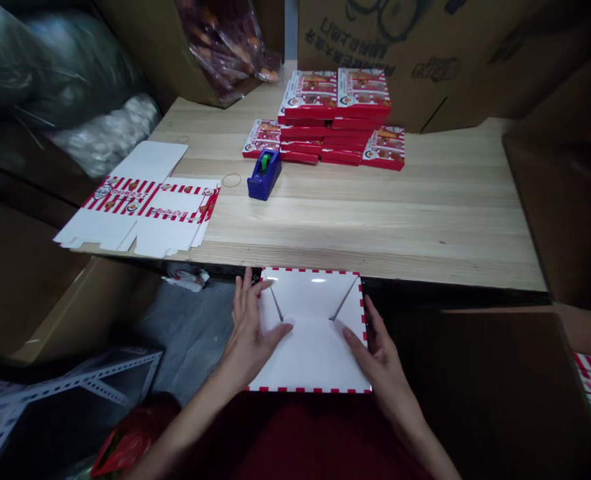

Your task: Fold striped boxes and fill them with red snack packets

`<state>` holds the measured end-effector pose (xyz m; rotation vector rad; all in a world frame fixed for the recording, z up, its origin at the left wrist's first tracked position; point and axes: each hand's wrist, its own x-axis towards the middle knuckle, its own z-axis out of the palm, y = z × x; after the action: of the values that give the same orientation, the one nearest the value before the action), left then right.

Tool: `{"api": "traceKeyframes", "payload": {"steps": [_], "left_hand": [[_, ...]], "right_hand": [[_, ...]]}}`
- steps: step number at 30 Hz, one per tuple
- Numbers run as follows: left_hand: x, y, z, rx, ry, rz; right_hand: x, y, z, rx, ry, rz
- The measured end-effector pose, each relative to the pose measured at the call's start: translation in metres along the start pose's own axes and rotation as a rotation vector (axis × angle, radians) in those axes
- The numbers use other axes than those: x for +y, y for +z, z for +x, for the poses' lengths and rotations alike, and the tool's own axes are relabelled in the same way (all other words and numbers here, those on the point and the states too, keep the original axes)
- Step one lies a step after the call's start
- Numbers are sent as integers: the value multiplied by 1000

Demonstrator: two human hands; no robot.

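Observation:
Between my hands, just off the table's front edge, is a white cardboard box [308, 353] with red-and-white striped borders. Its white flaps face up, with slanted slits at the far corners. My left hand [250, 330] grips the left side, thumb lying on the flap and fingers along the edge. On the right side, my right hand [378, 347] holds the box with its thumb on top and its other fingers partly hidden behind the edge. Flat printed carton blanks [160, 167] lie stacked at the table's left.
A blue tape dispenser [264, 175] and a rubber band [232, 180] lie on the wooden table [375, 227]. Red-and-white packed boxes [332, 127] are piled at the back. A large cardboard carton [465, 53] stands behind them; a dark open carton [480, 373] is at lower right.

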<state>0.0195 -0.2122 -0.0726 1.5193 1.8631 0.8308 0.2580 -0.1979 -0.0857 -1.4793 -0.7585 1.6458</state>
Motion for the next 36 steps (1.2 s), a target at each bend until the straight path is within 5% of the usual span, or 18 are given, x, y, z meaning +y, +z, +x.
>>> {"api": "traceKeyframes", "payload": {"steps": [4,11,20,27,31,36], "left_hand": [[-9,-1,-2,25,-225,-365],[-10,4,-4,-208,-578,-827],[-10,-6,12,-185,-216,-571],[-8,-3,10,-118,-185,-555],[21,-14,0,-105,-192,-583],[76,-62,-35,-166,-198,-522]], "right_hand": [[-2,-6,6,2,122,76],[7,-5,9,-18,209,81],[5,6,-12,-65,34,38],[6,11,-33,-29,-46,-37],[-9,13,-48,-14,-17,-49],[-33,-2,-86,21,39,-17]]}}
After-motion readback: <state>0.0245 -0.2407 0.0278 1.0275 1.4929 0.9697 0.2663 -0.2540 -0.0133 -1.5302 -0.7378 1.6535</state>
